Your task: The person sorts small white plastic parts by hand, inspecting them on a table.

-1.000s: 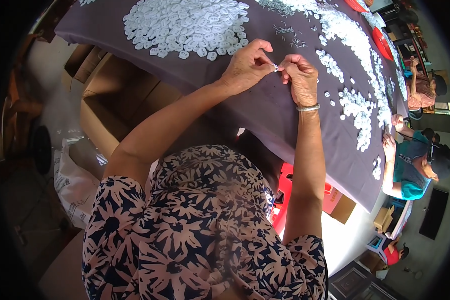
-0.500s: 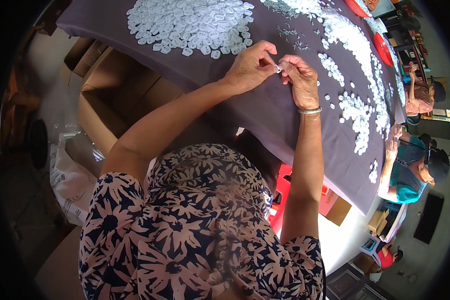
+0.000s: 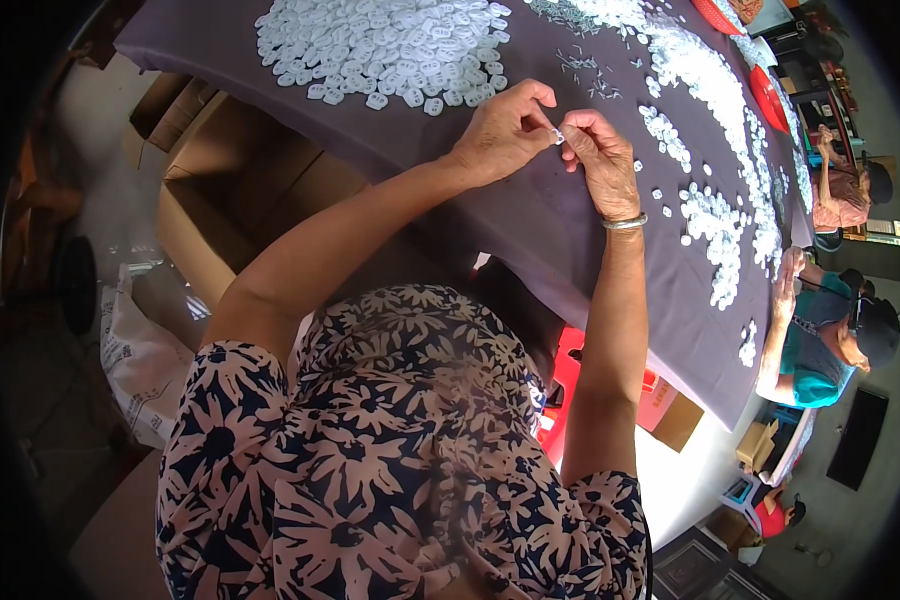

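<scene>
Both hands meet over the dark purple cloth of the desk [image 3: 530,230]. The left hand [image 3: 500,135] and the right hand [image 3: 602,160] pinch one small white piece [image 3: 558,134] between their fingertips — the fingers of each hand are closed on it, and it sits lifted just above the cloth. A silver bangle [image 3: 625,222] circles the right wrist.

At about 10 o'clock from the hands lies a large heap of white pieces [image 3: 385,45], close to the left knuckles. At about 1 o'clock small thin metal bits [image 3: 580,68] are scattered, and from 2 to 4 o'clock a long band of white pieces [image 3: 715,215] runs along the desk.

At 8 o'clock, below the desk edge, stands an open cardboard box [image 3: 225,190]. At 4 o'clock another person in a teal shirt [image 3: 815,340] leans at the desk.
</scene>
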A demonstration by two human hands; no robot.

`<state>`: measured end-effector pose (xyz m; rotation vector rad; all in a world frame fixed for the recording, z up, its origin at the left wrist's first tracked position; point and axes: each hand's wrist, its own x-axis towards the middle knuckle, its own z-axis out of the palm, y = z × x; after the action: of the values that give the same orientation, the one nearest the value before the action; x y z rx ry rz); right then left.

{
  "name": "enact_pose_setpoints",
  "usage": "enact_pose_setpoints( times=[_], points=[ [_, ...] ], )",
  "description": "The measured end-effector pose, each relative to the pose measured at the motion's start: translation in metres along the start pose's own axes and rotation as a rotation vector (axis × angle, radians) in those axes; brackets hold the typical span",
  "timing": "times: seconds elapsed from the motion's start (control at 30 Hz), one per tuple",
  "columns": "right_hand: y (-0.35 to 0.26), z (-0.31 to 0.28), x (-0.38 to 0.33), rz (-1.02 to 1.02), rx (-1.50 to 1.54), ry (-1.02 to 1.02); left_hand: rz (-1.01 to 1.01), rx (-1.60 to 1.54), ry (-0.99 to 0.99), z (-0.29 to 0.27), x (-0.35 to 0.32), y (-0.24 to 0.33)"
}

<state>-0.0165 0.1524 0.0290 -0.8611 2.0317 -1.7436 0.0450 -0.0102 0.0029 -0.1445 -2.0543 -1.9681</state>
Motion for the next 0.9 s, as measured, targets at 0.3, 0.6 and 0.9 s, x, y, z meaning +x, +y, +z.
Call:
enact_pose_setpoints(
  times=[0.3, 0.6, 0.9],
  points=[
    [-0.004, 0.003, -0.002, -0.011, -0.122, 0.0, 0.036, 0.08, 0.024, 0.001, -0.003, 0.001],
    [-0.024, 0.016, 0.004, -0.103, -0.592, 0.115, 0.019, 0.146, 0.116, 0.004, -0.002, -0.002],
    [-0.026, 0.007, 0.012, -0.027, -0.626, -0.002, 0.031, 0.1, 0.091, 0.004, 0.001, -0.014]
  ],
)
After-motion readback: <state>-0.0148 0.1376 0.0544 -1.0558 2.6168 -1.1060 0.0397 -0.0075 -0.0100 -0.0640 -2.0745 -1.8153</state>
